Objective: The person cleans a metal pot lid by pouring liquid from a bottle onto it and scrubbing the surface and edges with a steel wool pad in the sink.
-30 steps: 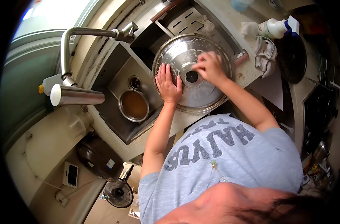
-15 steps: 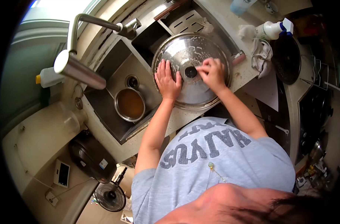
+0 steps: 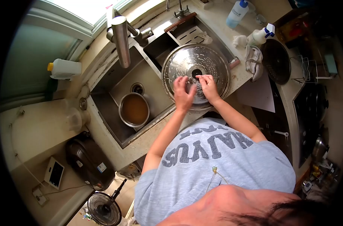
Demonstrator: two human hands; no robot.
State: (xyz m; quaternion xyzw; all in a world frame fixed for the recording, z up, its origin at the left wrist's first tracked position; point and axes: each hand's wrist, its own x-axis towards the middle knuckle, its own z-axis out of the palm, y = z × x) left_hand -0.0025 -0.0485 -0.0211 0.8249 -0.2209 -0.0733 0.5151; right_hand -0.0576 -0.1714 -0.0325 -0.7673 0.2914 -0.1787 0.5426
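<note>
A large round steel lid with pale wet or soapy streaks rests across the right part of the sink and the counter edge. At its centre stands a black knob. My right hand is at the near side of this knob, thumb and fingertips pressed together; what is between them, if anything, is hidden. Just left of it, my left hand is over the lid's near half, slightly blurred, its fingers curved and apart from the thumb, with nothing seen in it.
A metal pot of brownish liquid stands in the left sink basin. Above hangs the faucet. At right are a spray bottle, a blue-capped bottle, a cloth and a dark round pan or lid.
My left hand has lifted off the lid's left side and moved right, towards the knob. My right hand has shifted to the knob's near side. The camera view has turned slightly.
</note>
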